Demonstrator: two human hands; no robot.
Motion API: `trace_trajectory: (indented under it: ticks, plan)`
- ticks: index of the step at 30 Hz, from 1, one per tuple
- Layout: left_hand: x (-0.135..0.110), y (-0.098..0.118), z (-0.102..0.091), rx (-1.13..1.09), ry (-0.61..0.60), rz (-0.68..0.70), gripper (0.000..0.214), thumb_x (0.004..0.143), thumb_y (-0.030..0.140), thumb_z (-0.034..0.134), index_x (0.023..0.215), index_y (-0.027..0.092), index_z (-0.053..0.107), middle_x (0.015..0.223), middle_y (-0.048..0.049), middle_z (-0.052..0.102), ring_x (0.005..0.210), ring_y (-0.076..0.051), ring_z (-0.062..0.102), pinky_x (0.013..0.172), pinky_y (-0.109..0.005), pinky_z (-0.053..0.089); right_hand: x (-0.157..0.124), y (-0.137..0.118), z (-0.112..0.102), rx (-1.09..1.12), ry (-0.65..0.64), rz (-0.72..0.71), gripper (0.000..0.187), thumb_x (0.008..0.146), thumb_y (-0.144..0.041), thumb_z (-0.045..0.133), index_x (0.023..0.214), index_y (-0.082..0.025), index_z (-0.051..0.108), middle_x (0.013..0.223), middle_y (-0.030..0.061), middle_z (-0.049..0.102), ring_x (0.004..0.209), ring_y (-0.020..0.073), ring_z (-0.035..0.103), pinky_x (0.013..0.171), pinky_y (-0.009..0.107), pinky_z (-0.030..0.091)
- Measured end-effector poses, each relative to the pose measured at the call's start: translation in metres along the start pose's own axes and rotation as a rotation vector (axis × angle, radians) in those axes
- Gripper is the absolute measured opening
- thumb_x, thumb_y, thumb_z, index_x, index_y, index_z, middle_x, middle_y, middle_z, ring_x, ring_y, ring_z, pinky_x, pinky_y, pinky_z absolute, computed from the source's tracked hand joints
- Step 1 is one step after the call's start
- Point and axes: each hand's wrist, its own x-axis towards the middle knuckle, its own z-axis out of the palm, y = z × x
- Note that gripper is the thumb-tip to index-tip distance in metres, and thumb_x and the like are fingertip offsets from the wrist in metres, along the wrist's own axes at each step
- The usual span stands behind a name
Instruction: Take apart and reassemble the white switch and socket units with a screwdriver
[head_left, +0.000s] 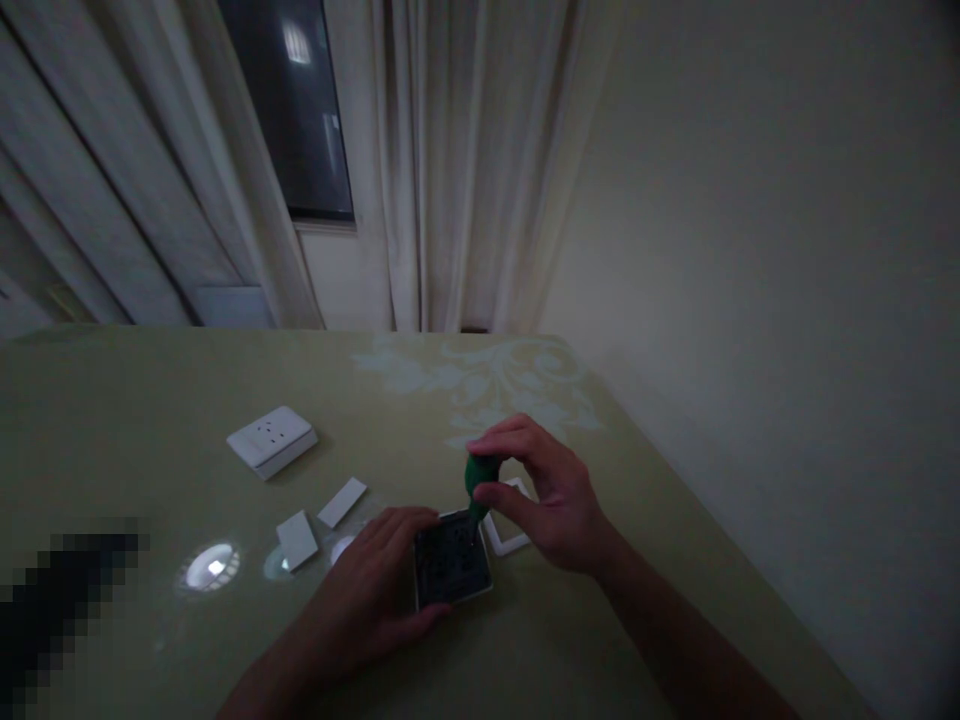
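Observation:
My left hand (388, 575) grips a square switch module (448, 575), dark inside with a thin white rim, by its left side and near corner. Pinched in my right hand (551, 500) is a screwdriver (480, 475) with a short green handle. Its shaft points steeply down, and the tip meets the module near the right edge; the screw itself is too small to make out. Partly behind my right hand lies a white square frame (511, 543) on the table.
Two small white rectangular plates, a nearer plate (298, 541) and a farther plate (343, 503), lie left of my left hand. Beyond them sits a white wall socket (272, 441). The greenish table (165, 400) meets a wall (772, 300) on the right and curtains (465, 170) behind.

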Motion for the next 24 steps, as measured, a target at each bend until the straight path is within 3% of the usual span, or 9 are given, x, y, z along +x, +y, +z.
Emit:
trace_trajectory:
  ticks: [4,8,10,14,17,20,24]
  plan:
    - [0.000,-0.002,0.001,0.009,0.024,0.005,0.069,0.090,0.037,0.083,0.149,0.033,0.047,0.142,-0.0101,0.068,0.128,-0.035,0.068,0.105,-0.052,0.060,0.000,-0.004,-0.013,0.033,-0.125,0.036,0.029,0.105,-0.029,0.072,0.135,-0.028,0.071,0.119,0.0075,0.077,0.108,0.0228,0.073,0.095,0.041,0.060]
    - [0.002,-0.002,0.001,-0.003,0.024,-0.008,0.066,0.089,0.039,0.084,0.146,0.033,0.051,0.140,-0.0096,0.070,0.124,-0.035,0.070,0.102,-0.051,0.062,0.000,-0.008,-0.013,0.042,-0.195,0.008,0.035,0.105,-0.030,0.073,0.140,-0.027,0.069,0.124,0.0088,0.078,0.108,0.0219,0.075,0.098,0.040,0.060]
    - [0.002,-0.002,0.001,0.003,0.038,-0.004,0.067,0.089,0.038,0.084,0.146,0.034,0.051,0.140,-0.0093,0.070,0.124,-0.035,0.070,0.102,-0.051,0.061,0.000,-0.007,-0.008,0.000,-0.153,-0.004,0.032,0.105,-0.031,0.073,0.137,-0.027,0.070,0.122,0.0084,0.079,0.107,0.0221,0.075,0.095,0.040,0.060]
    - [0.001,-0.001,0.005,0.023,0.059,-0.007,0.068,0.088,0.040,0.084,0.147,0.034,0.050,0.141,-0.0095,0.070,0.126,-0.036,0.069,0.104,-0.053,0.060,0.000,-0.001,0.002,-0.154,0.087,-0.060,0.031,0.091,-0.037,0.090,0.116,-0.028,0.075,0.100,0.0033,0.075,0.091,0.0211,0.070,0.083,0.037,0.058]
    - [0.001,0.000,0.007,0.037,0.055,-0.027,0.069,0.089,0.040,0.084,0.148,0.034,0.049,0.141,-0.0098,0.070,0.126,-0.036,0.069,0.104,-0.053,0.060,0.001,0.003,0.004,-0.217,0.151,-0.067,0.027,0.094,-0.031,0.087,0.120,-0.028,0.077,0.096,0.0023,0.076,0.086,0.0189,0.070,0.081,0.035,0.058]
    - [0.001,-0.001,0.007,0.019,0.052,-0.036,0.068,0.089,0.040,0.085,0.147,0.034,0.049,0.141,-0.0094,0.070,0.126,-0.036,0.069,0.103,-0.053,0.061,0.003,0.006,-0.003,-0.110,0.038,-0.068,0.034,0.098,-0.030,0.084,0.131,-0.028,0.077,0.102,0.0036,0.080,0.089,0.0180,0.073,0.085,0.034,0.060]
    - [0.002,-0.003,0.005,-0.028,0.045,-0.039,0.069,0.089,0.040,0.086,0.148,0.035,0.052,0.143,-0.0082,0.071,0.128,-0.035,0.070,0.105,-0.053,0.060,0.007,0.003,-0.017,0.171,-0.221,0.014,0.047,0.099,-0.036,0.081,0.145,-0.031,0.070,0.114,0.0048,0.083,0.100,0.0184,0.078,0.091,0.033,0.063]
